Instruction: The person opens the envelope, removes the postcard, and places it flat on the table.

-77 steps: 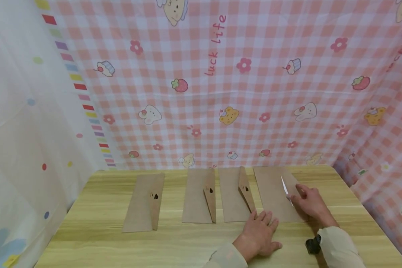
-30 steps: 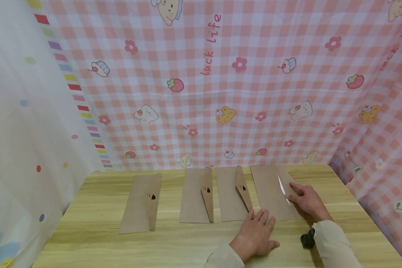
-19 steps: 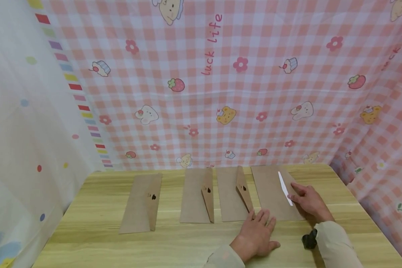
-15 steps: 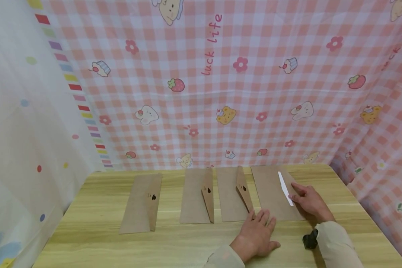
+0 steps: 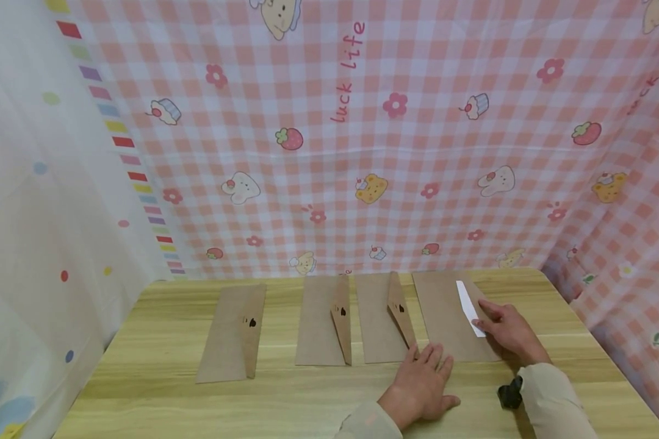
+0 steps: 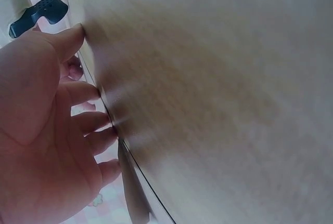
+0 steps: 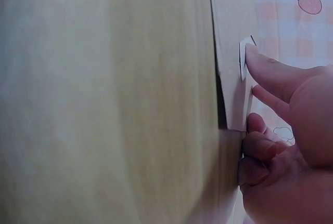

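Note:
My right hand [image 5: 511, 332] lies at the rightmost brown envelope [image 5: 442, 323], whose flap spreads out to the right. Between its thumb and forefinger it pinches a white paper [image 5: 467, 305], a narrow strip of which shows at the envelope's mouth. The right wrist view has the thumb on the white paper [image 7: 243, 60], with the other fingers curled near the table. My left hand [image 5: 421, 384] rests on the table with fingers spread, its fingertips at the lower corner of the neighbouring envelope [image 5: 376, 323]. In the left wrist view, the left fingertips touch the tabletop.
Two more brown envelopes, one in the middle [image 5: 315, 323] and one farther left [image 5: 222, 335], lie on the wood-grain table [image 5: 285, 405]. Their flaps carry small dark prints. A black wrist device [image 5: 509, 394] is on the right sleeve. A pink checked cloth [image 5: 307, 183] hangs behind.
The white paper at the rightmost envelope shows as a wider strip than before, and the right thumb has shifted slightly rightward with it. The left hand stays in place.

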Demonstrator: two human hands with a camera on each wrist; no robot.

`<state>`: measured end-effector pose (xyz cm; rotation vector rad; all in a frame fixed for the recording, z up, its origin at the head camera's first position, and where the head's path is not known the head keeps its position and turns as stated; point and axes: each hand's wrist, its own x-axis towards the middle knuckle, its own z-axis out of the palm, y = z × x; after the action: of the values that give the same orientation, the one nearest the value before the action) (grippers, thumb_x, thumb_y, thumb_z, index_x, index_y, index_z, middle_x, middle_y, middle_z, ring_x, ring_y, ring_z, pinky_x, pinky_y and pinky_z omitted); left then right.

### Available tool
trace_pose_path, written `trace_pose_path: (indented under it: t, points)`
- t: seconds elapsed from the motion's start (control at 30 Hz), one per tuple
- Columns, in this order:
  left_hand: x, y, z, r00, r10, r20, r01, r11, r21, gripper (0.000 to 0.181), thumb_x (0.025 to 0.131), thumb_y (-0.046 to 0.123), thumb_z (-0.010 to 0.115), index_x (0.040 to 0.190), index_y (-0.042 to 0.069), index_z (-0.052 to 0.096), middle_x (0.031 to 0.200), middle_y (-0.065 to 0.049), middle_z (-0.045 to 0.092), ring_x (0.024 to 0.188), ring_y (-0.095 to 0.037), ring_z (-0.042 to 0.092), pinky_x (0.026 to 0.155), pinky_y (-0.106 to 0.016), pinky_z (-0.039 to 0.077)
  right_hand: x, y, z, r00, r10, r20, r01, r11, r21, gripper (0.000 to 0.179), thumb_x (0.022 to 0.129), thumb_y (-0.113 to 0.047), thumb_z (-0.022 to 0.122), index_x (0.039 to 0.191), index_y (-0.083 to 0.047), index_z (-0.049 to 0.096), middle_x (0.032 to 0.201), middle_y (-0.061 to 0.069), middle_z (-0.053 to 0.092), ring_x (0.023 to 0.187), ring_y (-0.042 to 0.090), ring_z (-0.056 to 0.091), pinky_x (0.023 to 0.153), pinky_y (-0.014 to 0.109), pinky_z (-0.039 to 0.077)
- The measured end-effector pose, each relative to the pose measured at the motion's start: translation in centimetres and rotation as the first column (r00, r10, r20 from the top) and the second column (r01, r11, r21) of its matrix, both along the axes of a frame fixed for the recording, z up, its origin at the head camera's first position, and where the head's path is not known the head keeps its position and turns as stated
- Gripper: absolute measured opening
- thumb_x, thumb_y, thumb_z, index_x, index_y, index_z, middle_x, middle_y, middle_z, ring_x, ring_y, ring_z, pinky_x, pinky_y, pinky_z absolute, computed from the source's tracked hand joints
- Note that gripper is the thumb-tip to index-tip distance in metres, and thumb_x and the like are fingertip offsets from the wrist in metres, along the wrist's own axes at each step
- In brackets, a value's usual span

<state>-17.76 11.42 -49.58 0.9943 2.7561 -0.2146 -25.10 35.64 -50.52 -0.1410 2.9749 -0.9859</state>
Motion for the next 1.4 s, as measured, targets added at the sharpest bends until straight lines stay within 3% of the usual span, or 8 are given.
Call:
trace_pose_path:
  t: [0.27,0.4,0.53,0.67,0.87,1.17,1.4]
  points:
    - [0.1,-0.1,0.1,1.000,0.009,-0.015,-0.010,1.000,-0.017,0.069,0.095,0.071,0.034,0.156,0.039,0.026,0.162,0.014,0.021,0.148,-0.004,0.020,0.120,-0.034,0.021,0.2,0.4,-0.2,0.999,0.008,-0.033,-0.009,0.999,-0.038,0.050,0.095,-0.007,0.063,0.135,0.017,0.047,0.123,0.037,0.059,0.099,0.033,0.059,0.076,0.027,0.047]
    - [0.2,-0.1,0.2,1.000,0.013,-0.004,-0.013,1.000,-0.018,0.069,0.096,0.070,0.034,0.156,0.039,0.025,0.163,0.014,0.020,0.149,-0.004,0.019,0.120,-0.034,0.020,0.3,0.3,-0.4,1.000,-0.007,-0.023,0.006,0.998,-0.055,0.051,0.097,-0.012,0.063,0.137,0.015,0.047,0.128,0.036,0.057,0.104,0.034,0.059,0.079,0.026,0.046]
    - [0.2,-0.1,0.3,1.000,0.018,0.001,-0.018,1.000,-0.019,0.069,0.096,0.070,0.034,0.156,0.039,0.025,0.163,0.014,0.020,0.149,-0.004,0.019,0.120,-0.034,0.020,0.2,0.1,-0.6,1.000,-0.021,0.003,0.021,0.998,-0.062,0.062,0.094,-0.023,0.069,0.140,0.011,0.045,0.132,0.034,0.054,0.116,0.039,0.056,0.090,0.041,0.048]
    - [0.1,-0.1,0.2,1.000,0.024,0.012,-0.024,1.000,-0.018,0.069,0.096,0.070,0.035,0.156,0.039,0.025,0.163,0.015,0.019,0.149,-0.004,0.019,0.120,-0.034,0.020,0.1,-0.1,-0.6,0.998,-0.037,0.045,0.040,0.996,-0.075,0.065,0.093,-0.023,0.070,0.141,0.011,0.043,0.137,0.037,0.047,0.123,0.046,0.050,0.099,0.059,0.042]
    - [0.0,0.0,0.2,0.999,0.026,0.030,-0.026,1.000,-0.009,0.069,0.096,0.070,0.036,0.156,0.039,0.025,0.163,0.014,0.018,0.149,-0.004,0.018,0.120,-0.034,0.020,0.2,-0.1,-0.3,0.995,-0.059,0.079,0.064,0.996,-0.063,0.058,0.096,-0.015,0.065,0.141,0.012,0.042,0.138,0.038,0.046,0.124,0.048,0.048,0.101,0.064,0.037]
    - [0.0,0.1,0.2,0.999,0.021,0.044,-0.021,1.000,-0.014,0.069,0.096,0.070,0.034,0.156,0.039,0.022,0.164,0.015,0.016,0.150,-0.004,0.016,0.121,-0.035,0.018,0.5,-0.1,0.1,0.982,-0.139,0.129,0.150,0.986,-0.075,0.059,0.095,-0.016,0.063,0.142,0.012,0.042,0.125,0.035,0.055,0.102,0.038,0.053,0.091,0.053,0.043]
    - [0.1,0.2,0.3,0.999,0.028,0.043,-0.027,0.999,-0.028,0.069,0.096,0.071,0.033,0.156,0.040,0.021,0.164,0.015,0.015,0.150,-0.004,0.015,0.121,-0.034,0.018,0.3,-0.1,0.5,0.951,-0.214,0.221,0.248,0.959,-0.139,0.059,0.093,-0.015,0.063,0.144,0.008,0.042,0.123,0.030,0.052,0.103,0.038,0.050,0.087,0.045,0.043]
